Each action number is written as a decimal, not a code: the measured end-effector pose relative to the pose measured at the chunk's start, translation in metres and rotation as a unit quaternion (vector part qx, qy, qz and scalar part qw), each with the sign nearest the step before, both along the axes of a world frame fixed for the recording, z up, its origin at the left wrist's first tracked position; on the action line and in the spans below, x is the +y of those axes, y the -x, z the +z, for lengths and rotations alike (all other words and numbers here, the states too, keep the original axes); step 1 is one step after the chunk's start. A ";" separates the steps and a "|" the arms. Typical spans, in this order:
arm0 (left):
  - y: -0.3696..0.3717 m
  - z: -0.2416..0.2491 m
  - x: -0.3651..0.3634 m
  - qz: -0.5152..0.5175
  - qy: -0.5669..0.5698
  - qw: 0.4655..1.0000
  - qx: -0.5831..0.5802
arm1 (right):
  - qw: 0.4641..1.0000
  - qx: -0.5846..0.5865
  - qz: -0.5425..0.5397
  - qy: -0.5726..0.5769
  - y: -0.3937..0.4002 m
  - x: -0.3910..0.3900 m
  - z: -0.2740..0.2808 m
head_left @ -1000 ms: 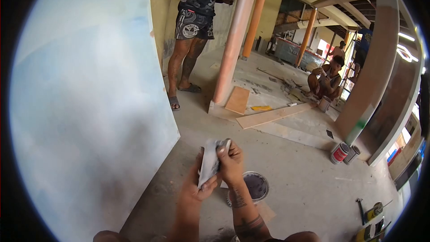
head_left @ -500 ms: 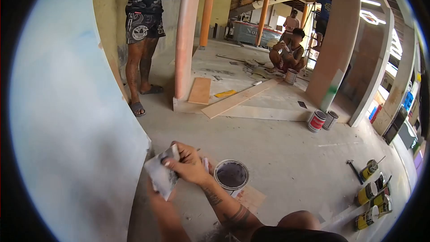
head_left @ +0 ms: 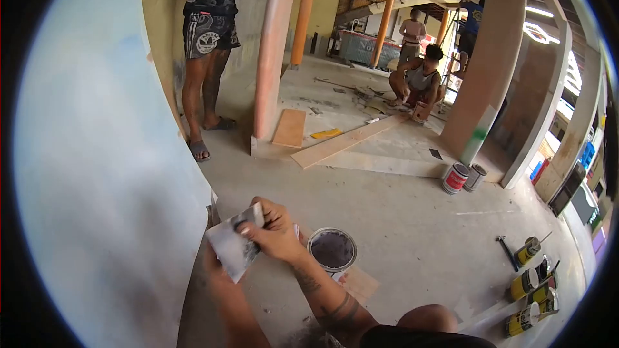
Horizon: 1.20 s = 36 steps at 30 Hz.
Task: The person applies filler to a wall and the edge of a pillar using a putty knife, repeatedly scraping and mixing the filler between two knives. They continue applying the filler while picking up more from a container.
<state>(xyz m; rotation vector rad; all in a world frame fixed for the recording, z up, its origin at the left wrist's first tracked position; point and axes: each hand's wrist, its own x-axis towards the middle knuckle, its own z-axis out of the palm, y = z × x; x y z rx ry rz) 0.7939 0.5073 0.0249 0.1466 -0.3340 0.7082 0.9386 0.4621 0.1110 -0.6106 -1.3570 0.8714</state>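
A flat whitish plate with dark smears (head_left: 235,247) is held up beside the pale blue panel. My right hand (head_left: 272,229) is closed round its upper right edge, the thumb pressed on its face. Behind the lower left of the plate is my left hand (head_left: 218,269), its fingers mostly hidden and blurred. To the right of my hands, an open can of dark grey paste (head_left: 332,250) stands on a thin board (head_left: 360,285) on the floor.
The pale blue panel (head_left: 109,154) rises at left. Planks (head_left: 351,140) lie on the low step ahead. Paint cans (head_left: 455,178) stand by a pillar; several yellow cans (head_left: 523,283) and a hammer (head_left: 507,252) are at right. One person stands ahead left, another squats further back.
The view has shifted slightly. My hands and the plate have moved a little left. The squatting person has lowered their hands towards a can, and the person behind appears more upright.
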 end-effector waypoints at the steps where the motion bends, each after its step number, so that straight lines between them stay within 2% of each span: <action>1: 0.004 0.002 0.004 0.000 0.007 1.000 0.000 | 0.998 -0.014 -0.062 -0.006 -0.006 0.002 0.000; 4: -0.004 0.018 -0.007 -0.045 -0.020 0.999 -0.024 | 0.966 0.227 -0.071 0.105 -0.008 0.007 0.015; 6: -0.014 0.014 -0.013 -0.045 -0.043 0.998 0.004 | 0.980 0.167 -0.081 0.068 -0.010 0.012 0.003; 7: -0.015 0.022 -0.017 -0.080 -0.058 0.994 -0.036 | 0.986 0.137 -0.083 0.050 -0.006 0.012 -0.002; 8: -0.016 0.022 -0.011 0.028 -0.114 0.990 0.078 | 0.990 0.107 -0.085 0.034 -0.004 0.012 -0.005; 9: -0.021 0.015 -0.001 0.135 -0.164 0.958 0.191 | 0.996 0.054 -0.066 0.030 -0.002 0.010 -0.005; 10: -0.024 0.011 0.006 0.239 -0.204 0.900 0.301 | 0.999 0.001 -0.043 0.028 0.000 0.008 -0.004; 11: -0.021 0.008 0.008 0.285 -0.195 0.870 0.350 | 0.998 -0.050 -0.015 0.028 0.002 0.005 -0.005; 12: -0.018 0.009 0.009 0.326 -0.185 0.836 0.402 | 0.996 -0.071 -0.037 0.026 0.001 0.004 -0.008; 14: -0.012 0.026 0.008 0.305 -0.083 0.876 0.364 | 0.991 -0.111 -0.074 0.015 -0.003 0.007 -0.010; 15: -0.006 0.030 0.009 0.293 -0.029 0.896 0.332 | 0.990 0.020 -0.122 0.066 0.003 0.010 -0.006; 16: 0.002 0.029 0.010 0.270 0.027 0.922 0.275 | 0.967 0.148 -0.171 0.118 0.007 0.013 -0.001; 17: 0.006 0.030 0.012 0.243 0.079 0.943 0.213 | 0.955 0.211 -0.180 0.106 0.001 0.020 -0.001; 18: 0.004 0.041 0.009 0.289 0.109 0.918 0.248 | 0.939 0.271 -0.191 0.092 -0.006 0.027 -0.005; 20: -0.007 0.072 -0.005 0.368 0.165 0.861 0.311 | 0.933 0.265 -0.236 0.057 -0.017 0.037 -0.017; 21: -0.010 0.073 -0.007 0.384 0.150 0.859 0.305 | 0.928 0.263 -0.261 0.038 -0.018 0.038 -0.017; 24: -0.020 0.062 -0.007 0.383 0.116 0.871 0.286 | 0.918 0.235 -0.309 0.083 -0.020 0.032 -0.013; 27: -0.026 0.058 -0.012 0.374 0.117 0.877 0.277 | 0.897 0.285 -0.334 0.051 -0.023 0.037 -0.017; 30: -0.032 0.056 -0.016 0.386 0.121 0.861 0.309 | 0.882 0.341 -0.320 0.065 -0.015 0.033 -0.010; 36: -0.042 0.056 -0.024 0.406 0.160 0.847 0.305 | 0.889 0.344 -0.300 0.021 -0.003 0.033 -0.013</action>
